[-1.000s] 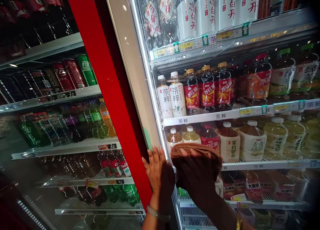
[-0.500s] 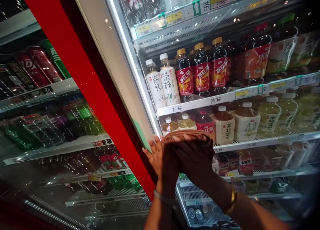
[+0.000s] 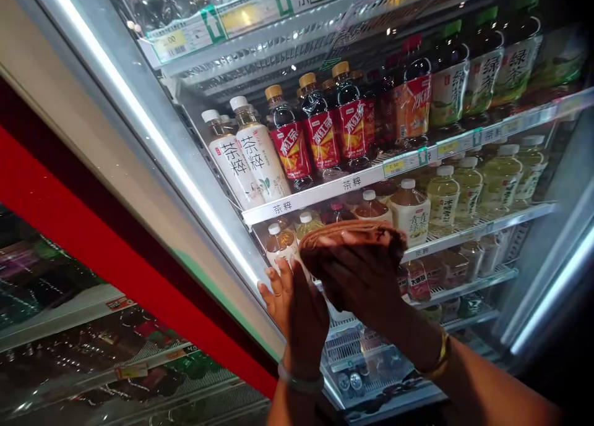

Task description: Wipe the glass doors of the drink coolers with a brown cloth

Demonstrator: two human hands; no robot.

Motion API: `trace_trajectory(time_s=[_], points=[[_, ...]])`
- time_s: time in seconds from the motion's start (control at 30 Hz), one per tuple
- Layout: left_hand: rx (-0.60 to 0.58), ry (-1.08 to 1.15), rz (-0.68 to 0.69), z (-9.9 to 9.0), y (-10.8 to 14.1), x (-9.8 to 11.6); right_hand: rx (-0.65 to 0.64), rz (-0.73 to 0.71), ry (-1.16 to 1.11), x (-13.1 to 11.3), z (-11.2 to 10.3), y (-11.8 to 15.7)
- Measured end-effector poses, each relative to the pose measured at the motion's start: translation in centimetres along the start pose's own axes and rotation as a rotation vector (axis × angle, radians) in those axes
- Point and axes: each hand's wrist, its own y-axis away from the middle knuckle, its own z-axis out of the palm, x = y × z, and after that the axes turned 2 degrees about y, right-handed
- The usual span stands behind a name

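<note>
A folded brown cloth (image 3: pixel 352 231) lies flat under my right hand (image 3: pixel 357 274), which holds it up against the glass door (image 3: pixel 334 55) of a drinks fridge. A gold-coloured band circles that wrist. Just left of the cloth is my left hand (image 3: pixel 297 305), its fingers stretched out and apart, with nothing held. It is raised beside the door's lit left edge, partly in shadow; whether its palm touches the glass I cannot tell. A pale bangle (image 3: pixel 301 379) sits on the left wrist.
Behind the glass, shelves carry white-labelled tea bottles (image 3: pixel 260 157), red-labelled bottles (image 3: pixel 322 135) and green tea bottles (image 3: pixel 450 73). A price rail (image 3: pixel 315 191) runs along one shelf. At left, a red frame (image 3: pixel 116 271) borders another fridge with cans and bottles.
The view has swung right and tilted, so the shelves appear shifted left. The cloth under my right hand now sits apart from my left hand, with a gap between them.
</note>
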Motion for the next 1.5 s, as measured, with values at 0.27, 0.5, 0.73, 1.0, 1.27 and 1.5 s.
trace_trajectory(time_s=[0.27, 0.5, 0.73, 1.0, 1.27, 1.5], points=[[0.06, -0.053, -0.055, 0.5, -0.5, 0.9, -0.018, 0.071, -0.059, -0.2, 0.1, 2.2], [0.053, 0.03, -0.136, 1.5, -0.4, 3.7, -0.033, -0.046, -0.109, 2.6, -1.4, 0.7], [0.112, -0.025, -0.066, 2.1, -0.7, 4.1, -0.08, -0.037, -0.137, 2.4, -1.4, 3.0], [0.091, 0.0, 0.041, 3.7, -0.7, 8.6, -0.018, -0.011, -0.088, 7.0, -3.5, 3.4], [0.007, 0.023, -0.104, 4.0, -1.0, 9.4, -0.064, -0.091, -0.103, 7.6, -4.2, 2.3], [0.053, -0.008, -0.037, 4.9, -1.3, 10.8, -0.039, 0.018, -0.069, 9.4, -5.2, 5.0]])
